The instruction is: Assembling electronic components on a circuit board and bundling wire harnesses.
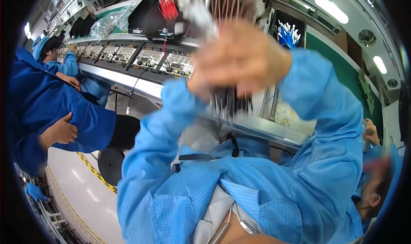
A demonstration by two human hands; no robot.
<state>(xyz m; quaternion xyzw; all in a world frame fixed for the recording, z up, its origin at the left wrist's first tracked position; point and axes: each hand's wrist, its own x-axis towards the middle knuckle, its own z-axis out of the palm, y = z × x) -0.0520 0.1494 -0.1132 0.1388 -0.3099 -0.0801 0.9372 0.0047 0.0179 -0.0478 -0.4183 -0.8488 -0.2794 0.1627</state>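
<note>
A thick bundle of dark wires (231, 101) is held up in front of me, smeared by motion. White connectors crowd its top end, and thin pale tips hang below my hands. My right hand (257, 55) wraps across the bundle from the right, fingers closed. Partly behind it, my left hand (201, 74) grips from the left; its fingers are mostly hidden. Beyond the left hand, white circuit boards (180, 64) sit in black carriers on the line.
A metal rail (107, 74) edges the conveyor in front. Red wires (168, 9) and blue wires with white ends (289, 35) stand in dark bins. A clear plastic bag (112, 23) lies at the back left. Co-workers are at left, one in dark blue (64, 102), and at right.
</note>
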